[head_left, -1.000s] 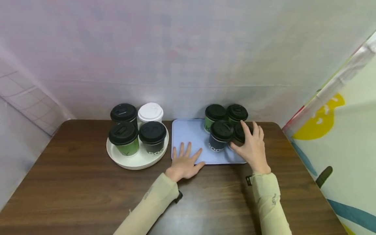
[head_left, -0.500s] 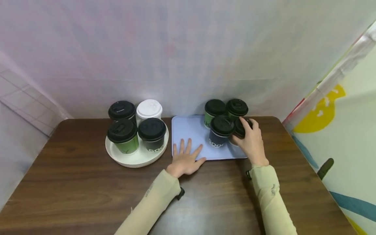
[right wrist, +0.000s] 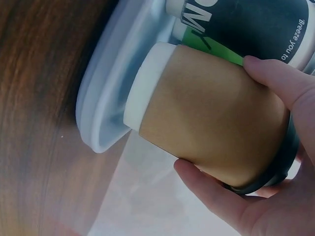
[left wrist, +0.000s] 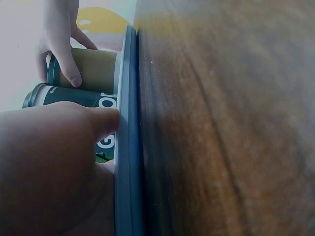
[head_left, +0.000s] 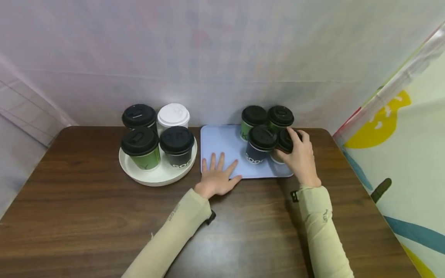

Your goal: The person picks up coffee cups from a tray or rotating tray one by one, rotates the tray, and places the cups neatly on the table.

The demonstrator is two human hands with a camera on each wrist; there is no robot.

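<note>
My right hand grips a brown paper cup with a black lid at the right front of the pale blue tray. Its thumb and fingers lie on opposite sides of the cup, as the right wrist view shows. Just left of that cup, a dark blue cup with white lettering stands on the tray. Behind them are two green cups with black lids, one on the left and one on the right. My left hand rests with spread fingers on the tray's front left part.
A round white tray sits to the left, bearing a green cup, a dark grey cup, a white-lidded cup and a black-lidded cup. Behind the brown wooden table hangs a pale curtain.
My right hand's fingers have come in around the brown cup from a wider spread above it. My left hand stays on the tray. The head view has shifted slightly.
</note>
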